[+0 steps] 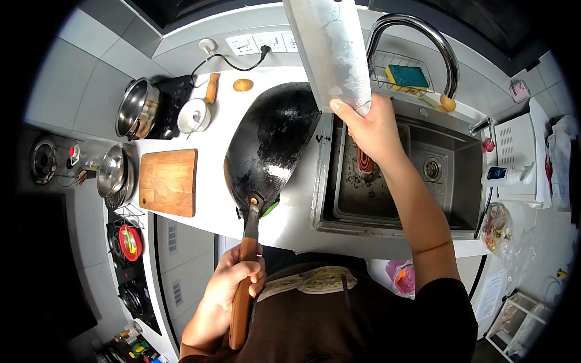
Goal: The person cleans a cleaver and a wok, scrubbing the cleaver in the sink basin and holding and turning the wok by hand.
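My left hand (pixel 237 272) is wrapped round the brown wooden handle of a large black wok (pixel 272 136), which is tilted over the white counter left of the sink. My right hand (pixel 372 124) grips a wide metal cleaver (pixel 336 51), its blade raised above the back edge of the sink. The cleaver's handle is hidden in my fingers. Below that hand, a reddish coiled object (pixel 364 162) lies in the dirty left part of the steel sink (pixel 466 175). A bit of something green shows under the wok.
A wooden cutting board (pixel 168 183), a white bowl (pixel 194 115), a steel pot (pixel 138 110) and a potato (pixel 242 85) are on the left. Behind the sink stand a curved faucet (pixel 448 54) and a rack with a sponge (pixel 407 77). A white appliance (pixel 514 157) is at right.
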The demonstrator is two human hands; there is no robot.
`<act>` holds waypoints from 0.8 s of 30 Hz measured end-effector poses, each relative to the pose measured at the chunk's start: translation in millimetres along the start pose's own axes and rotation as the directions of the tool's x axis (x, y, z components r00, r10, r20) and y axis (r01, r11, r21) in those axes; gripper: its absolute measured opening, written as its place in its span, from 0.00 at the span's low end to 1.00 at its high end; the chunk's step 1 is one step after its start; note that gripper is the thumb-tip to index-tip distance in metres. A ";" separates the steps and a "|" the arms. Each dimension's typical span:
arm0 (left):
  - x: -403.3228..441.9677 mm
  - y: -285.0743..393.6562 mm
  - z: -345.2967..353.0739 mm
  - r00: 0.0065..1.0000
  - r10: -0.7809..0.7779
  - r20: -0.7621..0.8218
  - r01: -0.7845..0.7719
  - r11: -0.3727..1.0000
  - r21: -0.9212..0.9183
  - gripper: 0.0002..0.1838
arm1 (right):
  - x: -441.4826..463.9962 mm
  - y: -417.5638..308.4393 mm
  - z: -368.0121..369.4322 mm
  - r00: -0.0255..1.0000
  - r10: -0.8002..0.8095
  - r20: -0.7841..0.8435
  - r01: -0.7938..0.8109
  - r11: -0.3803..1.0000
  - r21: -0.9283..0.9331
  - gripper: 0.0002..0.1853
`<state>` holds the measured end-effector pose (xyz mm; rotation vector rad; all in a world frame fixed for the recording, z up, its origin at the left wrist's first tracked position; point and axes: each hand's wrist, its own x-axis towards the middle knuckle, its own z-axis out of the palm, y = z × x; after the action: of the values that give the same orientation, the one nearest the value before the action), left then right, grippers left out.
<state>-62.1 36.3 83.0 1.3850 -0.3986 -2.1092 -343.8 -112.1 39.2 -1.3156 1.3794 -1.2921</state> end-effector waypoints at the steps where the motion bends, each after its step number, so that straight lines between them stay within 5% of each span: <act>1: 0.3 -0.4 -0.5 1.000 0.000 0.000 0.000 1.000 0.000 0.18 | -0.2 -0.7 0.1 1.000 -0.006 -0.003 0.006 1.000 0.006 0.11; 24: 0.1 -0.7 2.0 1.000 0.008 -0.008 -0.008 1.000 0.013 0.19 | 0.9 -3.2 -2.4 1.000 -0.001 0.025 0.001 1.000 -0.030 0.12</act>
<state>-64.1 36.6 83.5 1.3964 -0.4151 -2.0972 -345.8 -112.4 42.8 -1.3485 1.3855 -1.2558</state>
